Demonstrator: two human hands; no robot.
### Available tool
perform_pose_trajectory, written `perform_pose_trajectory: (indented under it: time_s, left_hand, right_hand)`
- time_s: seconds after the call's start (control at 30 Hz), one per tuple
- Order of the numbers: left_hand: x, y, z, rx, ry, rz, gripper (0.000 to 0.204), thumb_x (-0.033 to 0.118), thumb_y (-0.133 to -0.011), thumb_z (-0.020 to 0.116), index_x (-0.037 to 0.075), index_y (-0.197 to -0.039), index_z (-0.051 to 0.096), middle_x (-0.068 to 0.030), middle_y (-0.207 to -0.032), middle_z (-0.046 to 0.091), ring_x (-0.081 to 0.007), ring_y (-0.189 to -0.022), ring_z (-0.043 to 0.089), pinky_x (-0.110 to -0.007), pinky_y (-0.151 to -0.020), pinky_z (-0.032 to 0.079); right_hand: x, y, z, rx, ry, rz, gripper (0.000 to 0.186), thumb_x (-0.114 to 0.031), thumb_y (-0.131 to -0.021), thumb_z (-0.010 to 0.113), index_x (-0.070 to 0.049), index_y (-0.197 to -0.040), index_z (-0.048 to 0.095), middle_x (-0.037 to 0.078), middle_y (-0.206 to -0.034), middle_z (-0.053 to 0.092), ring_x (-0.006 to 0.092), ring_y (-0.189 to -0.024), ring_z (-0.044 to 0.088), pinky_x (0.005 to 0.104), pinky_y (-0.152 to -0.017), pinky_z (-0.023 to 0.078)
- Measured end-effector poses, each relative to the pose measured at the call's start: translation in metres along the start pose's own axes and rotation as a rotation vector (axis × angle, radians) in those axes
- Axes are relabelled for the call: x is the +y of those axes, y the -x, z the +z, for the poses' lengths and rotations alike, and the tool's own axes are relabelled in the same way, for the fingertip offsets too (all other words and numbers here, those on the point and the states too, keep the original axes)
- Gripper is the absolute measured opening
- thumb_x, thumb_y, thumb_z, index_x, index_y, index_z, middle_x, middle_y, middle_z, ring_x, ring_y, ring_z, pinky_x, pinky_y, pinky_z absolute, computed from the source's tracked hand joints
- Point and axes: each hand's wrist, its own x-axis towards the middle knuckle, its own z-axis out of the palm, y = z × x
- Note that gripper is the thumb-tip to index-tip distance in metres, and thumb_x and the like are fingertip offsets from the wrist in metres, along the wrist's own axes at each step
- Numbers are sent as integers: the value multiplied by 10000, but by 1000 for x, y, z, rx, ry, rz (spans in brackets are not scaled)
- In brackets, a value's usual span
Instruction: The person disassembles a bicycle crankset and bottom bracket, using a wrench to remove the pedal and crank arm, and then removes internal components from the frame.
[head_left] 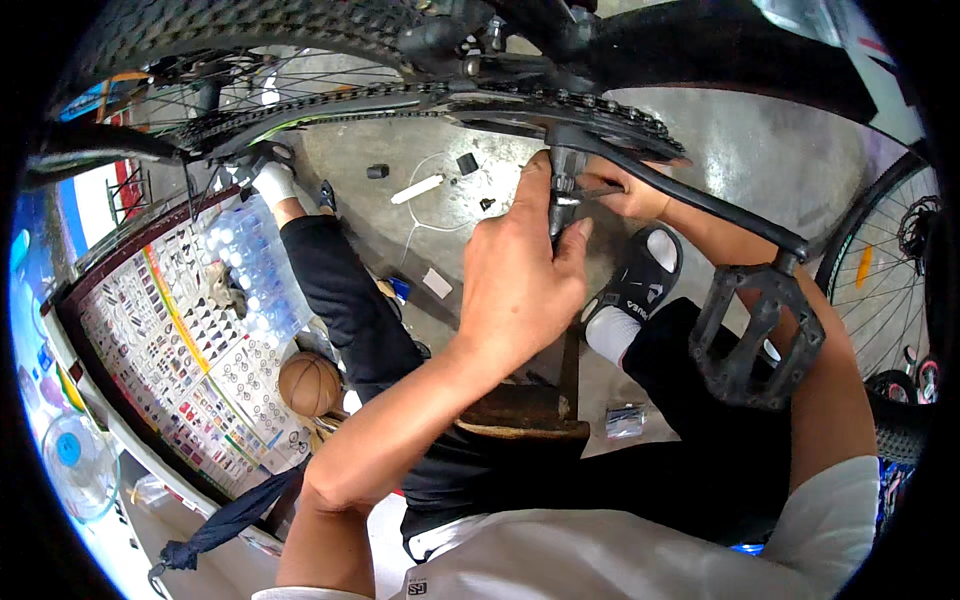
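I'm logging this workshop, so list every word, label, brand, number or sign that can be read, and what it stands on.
Sandal: pale lettering and a logo on the strap; I leave it unquoted.
White shirt: a small dark label with light characters; also unquoted.
Chart on the left: rows of small pictures; any print is too small to read.
Clear packet on the floor: any print is too small to read.

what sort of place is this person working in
Probably a bicycle repair workshop: the person sits under a chainring and crank arm, another bicycle wheel stands at the right, and a chart of small bicycle pictures lies at the left.
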Motion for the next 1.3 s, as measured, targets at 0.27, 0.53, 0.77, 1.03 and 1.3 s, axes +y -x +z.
perform_pose_trajectory:
  time_s: [0.27, 0.53, 0.77, 1.03, 1.3]
  left_hand:
    - [-36, -3, -10, -66, 171, -29, 574, 146, -857, 713, -24, -1358, 490, -269, -757, 664, -442, -754, 682, -472, -689, 523]
    - [-18, -4, -12, -144, 254, -116, 587, 159, -891, 714, 14, -1411, 483, -158, -707, 693, -237, -602, 696, -380, -618, 531]
    - [-20, -3, -9, -121, 218, -110, 568, 171, -898, 709, 22, -1401, 492, -166, -725, 699, -255, -612, 698, -401, -634, 534]
    - [-33, -6, -5, -92, 196, -16, 662, 148, -907, 708, 5, -1479, 407, -89, -682, 659, -140, -518, 629, -308, -450, 465]
    - [-28, -3, -6, -125, 279, -55, 663, 160, -915, 702, 12, -1486, 397, -56, -678, 638, -124, -516, 610, -284, -429, 453]
  right_hand:
    - [-29, -7, -40, -29, 211, -157, 304, -386, -941, 635, -116, -1009, 757, 167, -868, 715, 366, -847, 684, 435, -744, 541]
    - [-56, 46, -112, -271, 495, 182, 487, -521, -899, 671, -50, -1019, 639, 214, -804, 595, 371, -799, 638, 475, -715, 500]
    - [-86, 93, -128, 13, -28, 227, 387, -349, -855, 737, 9, -980, 660, 70, -814, 628, 157, -738, 606, 314, -610, 490]
    - [-119, 80, -149, -378, -667, 620, 509, -309, -742, 781, -27, -1158, 701, 8, -882, 653, 49, -642, 557, 197, -498, 418]
    - [-115, 83, -147, -220, -538, 392, 453, -260, -783, 739, -54, -1185, 709, 87, -1210, 703, 54, -940, 633, 210, -745, 540]
